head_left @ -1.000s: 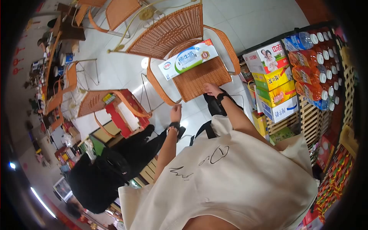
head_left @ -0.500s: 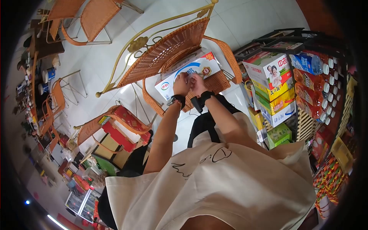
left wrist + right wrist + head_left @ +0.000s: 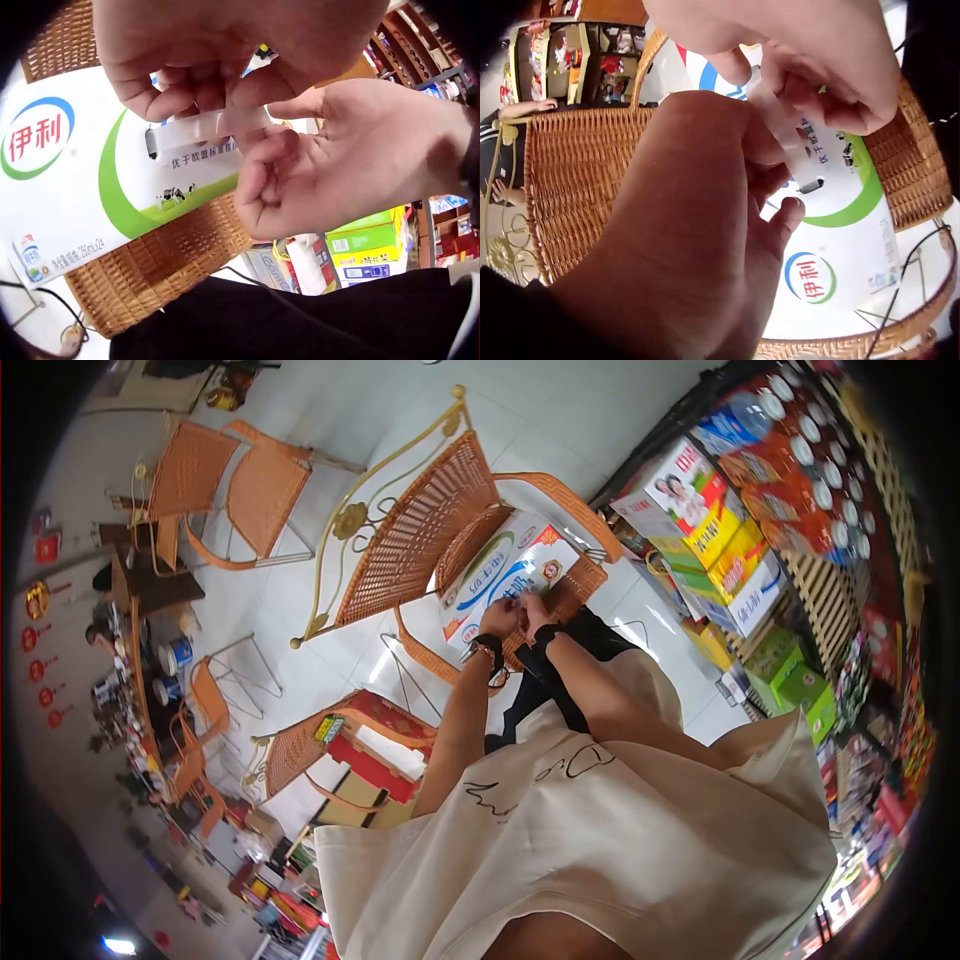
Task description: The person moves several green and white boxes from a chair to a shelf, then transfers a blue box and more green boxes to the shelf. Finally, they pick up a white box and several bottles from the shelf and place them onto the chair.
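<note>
A white milk carton [image 3: 488, 585] with blue and green print sits on the seat of a brown wicker armchair [image 3: 412, 525]. A translucent plastic carry handle [image 3: 193, 132] is threaded through slots in its face and lifts clear of it. My left hand [image 3: 498, 620] grips this strip, fingers curled under it, as the left wrist view shows from close by. Right beside it, my right hand [image 3: 810, 71] pinches the strip near its other end. The two hands nearly meet over the carton, and they hide part of the handle. One slot [image 3: 152, 142] shows at the strip's end.
Stacked drink cartons [image 3: 700, 525] and several bottles [image 3: 790, 470] stand on a rack to the right. Another wicker chair with a red box [image 3: 375, 760] is at the left. A thin black cable [image 3: 900, 285] runs by the armchair.
Both hands have come forward from the near edge of the chair onto the carton and now hold its handle. The head view has turned, and the carton appears tilted more steeply.
</note>
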A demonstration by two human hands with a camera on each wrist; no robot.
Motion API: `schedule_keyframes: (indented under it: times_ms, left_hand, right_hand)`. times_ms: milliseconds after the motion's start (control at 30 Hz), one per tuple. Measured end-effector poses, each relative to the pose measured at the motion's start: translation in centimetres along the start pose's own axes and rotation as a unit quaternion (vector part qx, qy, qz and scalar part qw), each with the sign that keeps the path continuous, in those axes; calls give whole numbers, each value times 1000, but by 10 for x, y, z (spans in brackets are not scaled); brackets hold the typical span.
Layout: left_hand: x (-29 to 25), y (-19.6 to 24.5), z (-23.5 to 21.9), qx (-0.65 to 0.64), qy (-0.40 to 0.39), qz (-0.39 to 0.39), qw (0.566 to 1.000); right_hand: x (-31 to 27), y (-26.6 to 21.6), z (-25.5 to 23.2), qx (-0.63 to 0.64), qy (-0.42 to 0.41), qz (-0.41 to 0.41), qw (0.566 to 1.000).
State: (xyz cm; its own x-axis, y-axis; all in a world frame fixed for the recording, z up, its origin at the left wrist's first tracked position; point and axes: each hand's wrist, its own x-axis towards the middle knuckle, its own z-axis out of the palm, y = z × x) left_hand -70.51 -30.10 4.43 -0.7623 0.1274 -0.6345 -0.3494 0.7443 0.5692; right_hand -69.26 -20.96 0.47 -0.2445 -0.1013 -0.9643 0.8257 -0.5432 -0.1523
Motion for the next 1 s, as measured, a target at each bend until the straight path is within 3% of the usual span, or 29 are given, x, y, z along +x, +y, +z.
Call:
schedule_keyframes:
  times_ms: [133, 200, 233, 300, 367, 400, 433, 467, 533, 600, 633, 667, 700, 767, 833, 900, 933, 967, 1000]
  left_hand:
    - [-18, -11, 25, -53, -6, 32, 998]
    - [-31, -11, 33, -90, -29, 41, 995]
    - [-40, -9, 38, -97, -38, 43, 994]
    - [-63, -2, 59, -85, -66, 39, 993]
    - [-83, 8, 80, -59, -99, 35, 993]
    - [-90, 8, 92, -46, -123, 41, 990]
    - [-99, 10, 100, -35, -146, 45, 988]
    - [-101, 5, 110, -22, -183, 70, 980]
    - [-106, -2, 133, -6, -187, 88, 978]
    - [-119, -11, 149, 1, -226, 90, 970]
    - [-122, -10, 155, 45, -256, 140, 955]
    - [-122, -6, 163, 86, -277, 190, 938]
    - [-122, -3, 173, 78, -275, 190, 939]
    - [-125, -4, 192, 129, -220, 254, 933]
    - [-131, 16, 197, 108, -225, 240, 938]
    - [-136, 26, 201, 176, -274, 287, 901]
    - [-119, -3, 238, 192, -277, 334, 880]
    - [-124, 11, 234, 205, -294, 299, 884]
    - [-124, 14, 239, 216, -309, 335, 864]
  right_hand:
    - [-23, 16, -17, 52, -15, -91, 994]
    - [-28, 28, -31, -56, -11, -105, 993]
    - [-25, 41, -44, -42, -22, -133, 990]
    - [17, 68, -73, -113, 16, -40, 993]
    - [37, 96, -115, -80, -10, -62, 995]
    - [-56, 73, -109, 5, 54, 4, 999]
    - [43, 127, -148, 52, 17, -92, 994]
    - [23, 128, -157, 52, 26, -102, 993]
    - [-34, 126, -168, 91, 44, -13, 995]
    - [-11, 164, -211, 36, 50, -29, 998]
    - [-2, 176, -233, -32, 44, -48, 997]
    - [-9, 173, -244, -39, 50, -49, 997]
    - [-20, 170, -247, 18, 33, -47, 998]
    - [-41, 170, -245, 141, -4, -41, 989]
    - [-54, 166, -251, 143, 10, -58, 988]
    - [-70, 164, -258, 152, 33, -94, 983]
    - [-90, 155, -255, 213, 27, -53, 975]
    - [-106, 144, -257, 269, 23, -14, 963]
    - [-101, 147, -273, 239, -33, -42, 969]
